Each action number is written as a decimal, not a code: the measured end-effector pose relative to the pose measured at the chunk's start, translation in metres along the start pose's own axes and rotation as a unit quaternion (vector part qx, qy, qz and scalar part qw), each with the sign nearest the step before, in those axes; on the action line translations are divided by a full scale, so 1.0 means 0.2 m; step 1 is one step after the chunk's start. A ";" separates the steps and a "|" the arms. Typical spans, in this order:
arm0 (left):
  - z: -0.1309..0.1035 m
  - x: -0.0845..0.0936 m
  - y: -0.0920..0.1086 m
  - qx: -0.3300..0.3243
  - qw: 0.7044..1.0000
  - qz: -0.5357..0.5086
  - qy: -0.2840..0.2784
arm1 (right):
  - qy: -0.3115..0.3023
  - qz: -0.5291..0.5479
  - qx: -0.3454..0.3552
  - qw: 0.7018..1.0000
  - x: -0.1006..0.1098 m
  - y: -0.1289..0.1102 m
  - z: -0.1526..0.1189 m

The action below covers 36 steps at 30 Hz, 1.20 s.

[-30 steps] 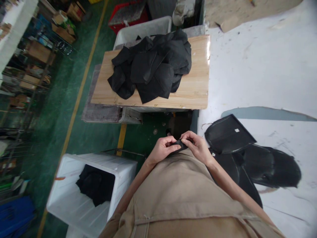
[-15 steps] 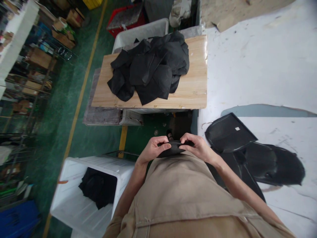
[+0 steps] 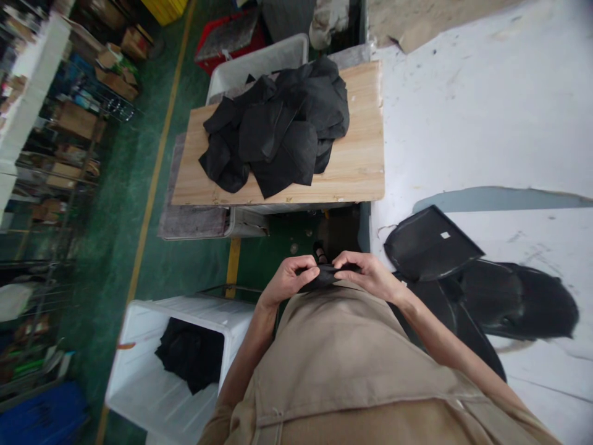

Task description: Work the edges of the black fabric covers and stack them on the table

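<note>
Close in front of my apron, a black fabric piece (image 3: 324, 276) is stretched between both hands, seen nearly edge-on. My left hand (image 3: 293, 279) pinches its left end between thumb and curled fingers. At the other end my right hand (image 3: 364, 274) grips the edge the same way, close to the left one. Most of the piece hangs out of sight below the fingers. To the right, several black moulded panels (image 3: 430, 244) lie overlapping on the white table (image 3: 486, 136); the top one bears a small white tag.
Ahead, a pile of black fabric pieces (image 3: 278, 130) covers part of a wooden board (image 3: 364, 136). A white bin (image 3: 139, 383) with black cloth inside stands at lower left. Cluttered shelves (image 3: 69, 123) line the far left, beyond a yellow floor line (image 3: 152, 179).
The view has shifted slightly, so the surroundings sit a little differently. Both hands keep their hold on the fabric piece, whose visible edge has tilted and bunched a bit.
</note>
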<state>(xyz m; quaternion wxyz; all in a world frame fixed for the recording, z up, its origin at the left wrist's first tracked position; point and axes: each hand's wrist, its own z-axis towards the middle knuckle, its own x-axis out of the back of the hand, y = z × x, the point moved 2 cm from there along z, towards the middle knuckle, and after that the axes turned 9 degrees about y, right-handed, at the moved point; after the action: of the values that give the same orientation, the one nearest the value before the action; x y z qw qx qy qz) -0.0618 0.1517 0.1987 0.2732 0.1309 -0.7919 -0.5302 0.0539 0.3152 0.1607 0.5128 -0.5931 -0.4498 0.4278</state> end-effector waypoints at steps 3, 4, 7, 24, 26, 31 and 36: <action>0.01 -0.01 0.01 -0.017 1.000 0.018 -0.003 | -0.014 -0.003 0.025 1.000 -0.03 -0.01 0.01; 0.01 -0.01 0.02 -0.022 1.000 0.020 -0.001 | -0.020 -0.011 0.028 0.999 -0.04 -0.01 0.02; 0.00 0.02 0.00 -0.014 0.999 0.000 0.033 | -0.052 -0.055 0.030 0.997 0.00 0.00 0.02; 0.02 0.08 -0.02 0.033 0.993 0.002 0.110 | 0.051 -0.141 -0.015 0.989 0.15 0.12 0.01; 0.02 0.07 -0.03 0.018 0.994 0.015 0.108 | 0.048 -0.149 -0.012 0.988 0.15 0.11 0.01; 0.02 0.05 -0.05 0.005 0.992 0.021 0.124 | 0.040 -0.132 -0.016 0.990 0.14 0.13 0.02; 0.02 0.05 -0.06 0.013 0.985 -0.019 0.170 | 0.092 0.079 -0.068 0.990 0.19 0.18 0.03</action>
<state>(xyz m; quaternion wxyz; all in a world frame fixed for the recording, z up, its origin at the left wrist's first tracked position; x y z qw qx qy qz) -0.0726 0.1455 0.1893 0.3917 0.2378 -0.7384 -0.4947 0.0609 0.3516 0.1228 0.4748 -0.6971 -0.3808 0.3790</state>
